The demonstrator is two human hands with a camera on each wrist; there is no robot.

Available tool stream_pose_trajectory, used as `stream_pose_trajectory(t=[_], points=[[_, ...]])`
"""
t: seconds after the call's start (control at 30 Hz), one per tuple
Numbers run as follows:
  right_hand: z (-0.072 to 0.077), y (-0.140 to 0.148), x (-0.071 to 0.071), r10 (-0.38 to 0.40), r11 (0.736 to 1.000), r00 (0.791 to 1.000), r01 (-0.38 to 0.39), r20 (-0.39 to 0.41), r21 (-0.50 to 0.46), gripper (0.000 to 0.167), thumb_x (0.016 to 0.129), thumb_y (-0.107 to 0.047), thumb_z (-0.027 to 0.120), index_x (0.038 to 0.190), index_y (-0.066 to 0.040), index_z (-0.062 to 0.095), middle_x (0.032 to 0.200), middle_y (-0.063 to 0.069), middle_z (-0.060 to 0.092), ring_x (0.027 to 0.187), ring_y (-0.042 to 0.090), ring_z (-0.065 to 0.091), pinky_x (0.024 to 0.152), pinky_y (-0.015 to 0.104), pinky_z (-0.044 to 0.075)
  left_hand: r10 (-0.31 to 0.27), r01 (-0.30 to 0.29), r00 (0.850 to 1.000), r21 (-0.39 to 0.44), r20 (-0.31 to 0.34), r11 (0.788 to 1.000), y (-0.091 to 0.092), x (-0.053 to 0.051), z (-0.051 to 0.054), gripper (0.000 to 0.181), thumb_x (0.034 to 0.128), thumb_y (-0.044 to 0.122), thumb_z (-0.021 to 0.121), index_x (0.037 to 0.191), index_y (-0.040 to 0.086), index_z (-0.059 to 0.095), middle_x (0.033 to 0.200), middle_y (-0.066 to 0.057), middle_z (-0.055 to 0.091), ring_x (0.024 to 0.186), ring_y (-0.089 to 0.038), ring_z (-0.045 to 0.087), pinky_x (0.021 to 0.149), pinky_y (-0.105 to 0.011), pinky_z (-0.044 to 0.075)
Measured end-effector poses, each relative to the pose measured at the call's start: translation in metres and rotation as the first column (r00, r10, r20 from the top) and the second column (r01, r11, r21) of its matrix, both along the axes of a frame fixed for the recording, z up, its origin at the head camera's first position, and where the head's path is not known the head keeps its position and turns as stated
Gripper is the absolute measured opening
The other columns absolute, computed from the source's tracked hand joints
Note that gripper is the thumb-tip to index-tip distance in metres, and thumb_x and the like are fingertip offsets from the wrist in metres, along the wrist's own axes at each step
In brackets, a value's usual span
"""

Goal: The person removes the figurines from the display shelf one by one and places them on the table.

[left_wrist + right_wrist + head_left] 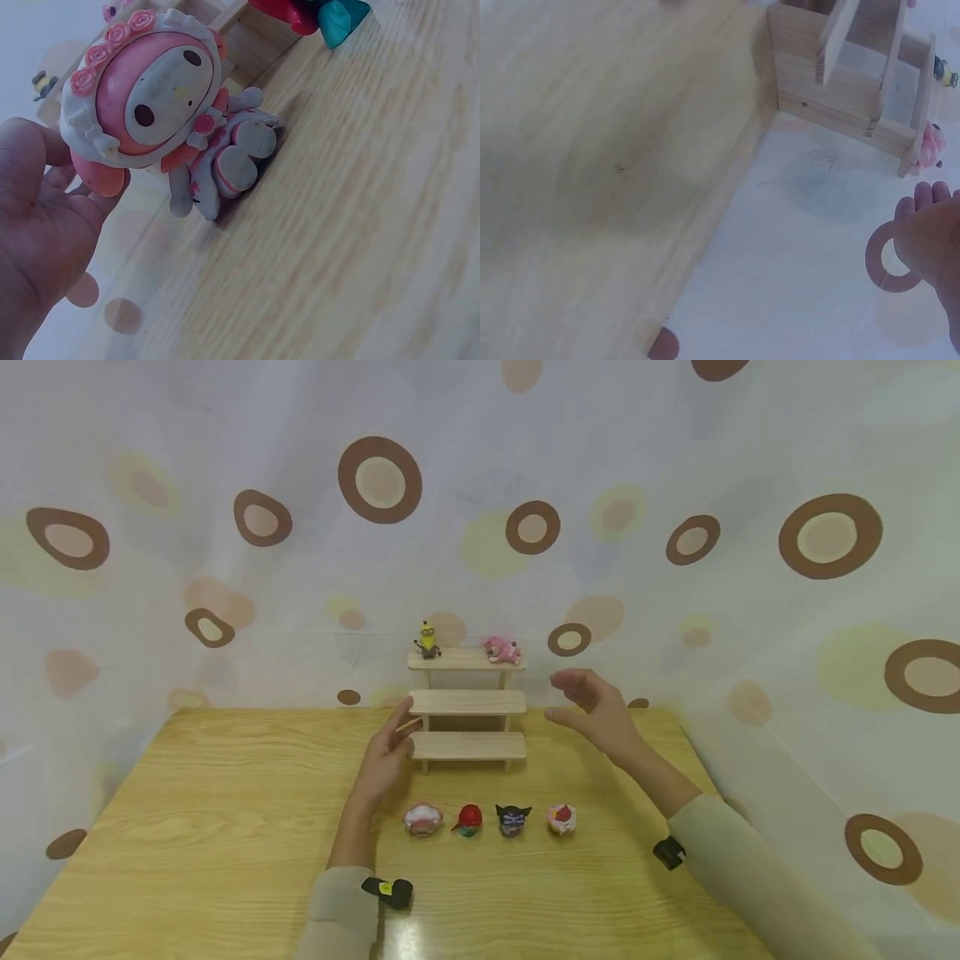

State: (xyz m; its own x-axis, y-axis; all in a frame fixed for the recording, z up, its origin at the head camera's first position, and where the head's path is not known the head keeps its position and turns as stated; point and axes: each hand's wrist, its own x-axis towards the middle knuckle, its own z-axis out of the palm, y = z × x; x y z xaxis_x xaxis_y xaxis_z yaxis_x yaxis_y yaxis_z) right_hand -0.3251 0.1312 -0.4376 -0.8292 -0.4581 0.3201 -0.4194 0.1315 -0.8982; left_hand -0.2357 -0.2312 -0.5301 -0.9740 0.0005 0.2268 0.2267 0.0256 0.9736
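A three-tier wooden shelf (468,745) stands at the back of the table. My left hand (382,766) is at its left end, fingers extended, fingertips at the edges of the middle and lowest tiers. To the right of the shelf, my right hand (600,718) is held apart from it, fingers slightly bent and holding nothing. On the top tier are a yellow figure (427,642) at left and a pink figure (503,650) at right. In the left wrist view, a pink-and-white hooded figure (169,97) partly covers the left hand (45,225).
In front of the shelf, a row on the wooden table (225,827) holds the hooded figure (423,819), a red-topped figure (469,820), a dark-eared figure (513,820) and a white-and-red figure (562,819). A patterned sheet (465,577) hangs behind.
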Motion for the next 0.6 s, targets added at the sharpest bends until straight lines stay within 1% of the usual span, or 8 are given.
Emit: stream_pose_trajectory(t=[0.1, 0.17, 0.23, 0.27, 0.37, 0.43, 0.53, 0.6], points=[[0.007, -0.013, -0.013, -0.017, 1.000, 1.000, 0.017, 0.001, 0.014, 0.057, 0.093, -0.012, 0.083, 0.144, -0.002, 0.057, 0.147, 0.015, 0.059, 0.143, 0.027, 0.052, 0.123, 0.040, 0.036, 0.003, -0.004, 1.000, 0.002, 0.001, 1.000, 0.000, 0.000, 0.000, 0.070, 0.1057, -0.010, 0.042, 0.169, 0.017, 0.028, 0.162, -0.019, 0.038, 0.151, -0.040, 0.042, 0.115, -0.049, 0.043], [0.010, -0.022, -0.020, -0.026, 0.999, 1.000, 0.027, -0.011, 0.031, 0.059, 0.093, -0.013, 0.083, 0.145, -0.002, 0.057, 0.150, 0.019, 0.057, 0.144, 0.028, 0.051, 0.124, 0.042, 0.034, 0.004, -0.004, 1.000, 0.002, -0.002, 1.000, -0.001, 0.000, 0.000, 0.070, 0.1055, -0.010, 0.041, 0.169, 0.016, 0.028, 0.162, -0.020, 0.038, 0.151, -0.041, 0.042, 0.117, -0.055, 0.041], [0.013, -0.031, -0.028, -0.033, 0.999, 0.999, 0.034, -0.027, 0.040, 0.059, 0.093, -0.011, 0.083, 0.146, -0.004, 0.057, 0.152, 0.022, 0.055, 0.145, 0.029, 0.050, 0.125, 0.043, 0.033, 0.008, -0.008, 1.000, -0.002, -0.004, 1.000, -0.001, -0.001, 0.000, 0.069, 0.1056, -0.011, 0.042, 0.168, 0.016, 0.028, 0.162, -0.020, 0.038, 0.150, -0.041, 0.042, 0.117, -0.052, 0.042], [0.014, -0.035, -0.031, -0.039, 0.998, 0.999, 0.040, -0.035, 0.041, 0.059, 0.093, -0.011, 0.083, 0.146, -0.003, 0.057, 0.152, 0.022, 0.055, 0.145, 0.029, 0.049, 0.125, 0.043, 0.032, 0.009, -0.009, 1.000, -0.003, -0.004, 1.000, -0.001, -0.001, 0.000, 0.069, 0.1057, -0.010, 0.042, 0.168, 0.016, 0.028, 0.161, -0.019, 0.039, 0.150, -0.040, 0.042, 0.115, -0.048, 0.044], [0.017, -0.045, -0.041, -0.056, 0.998, 0.997, 0.059, -0.056, 0.039, 0.060, 0.093, -0.010, 0.082, 0.146, -0.001, 0.056, 0.152, 0.020, 0.056, 0.147, 0.030, 0.048, 0.126, 0.043, 0.031, 0.007, -0.007, 1.000, 0.000, -0.012, 1.000, -0.001, -0.002, 0.000, 0.069, 0.1055, -0.011, 0.042, 0.168, 0.014, 0.028, 0.161, -0.020, 0.039, 0.150, -0.041, 0.042, 0.107, -0.033, 0.049], [0.019, -0.051, -0.046, -0.067, 0.997, 0.996, 0.069, -0.061, 0.023, 0.059, 0.092, -0.010, 0.082, 0.145, 0.001, 0.057, 0.151, 0.019, 0.057, 0.146, 0.030, 0.048, 0.126, 0.043, 0.031, 0.005, -0.005, 1.000, 0.004, -0.018, 1.000, 0.000, -0.001, 0.000, 0.069, 0.1052, -0.012, 0.042, 0.168, 0.014, 0.028, 0.161, -0.021, 0.039, 0.150, -0.041, 0.042, 0.100, -0.026, 0.050], [0.022, -0.058, -0.052, -0.076, 0.997, 0.995, 0.076, -0.061, 0.006, 0.059, 0.092, -0.010, 0.083, 0.144, 0.001, 0.057, 0.150, 0.018, 0.058, 0.146, 0.031, 0.049, 0.126, 0.043, 0.030, 0.003, -0.002, 1.000, 0.013, -0.029, 1.000, 0.000, -0.001, 0.000, 0.069, 0.1052, -0.012, 0.043, 0.168, 0.013, 0.028, 0.161, -0.022, 0.039, 0.150, -0.043, 0.042, 0.097, -0.021, 0.050], [0.022, -0.062, -0.055, -0.078, 0.997, 0.996, 0.078, -0.053, 0.005, 0.059, 0.092, -0.010, 0.083, 0.144, 0.000, 0.058, 0.149, 0.017, 0.059, 0.145, 0.031, 0.050, 0.126, 0.042, 0.030, 0.003, -0.002, 0.999, 0.013, -0.037, 1.000, 0.000, -0.001, 0.000, 0.069, 0.1049, -0.013, 0.043, 0.168, 0.011, 0.029, 0.161, -0.023, 0.039, 0.149, -0.044, 0.042, 0.096, -0.021, 0.050]])
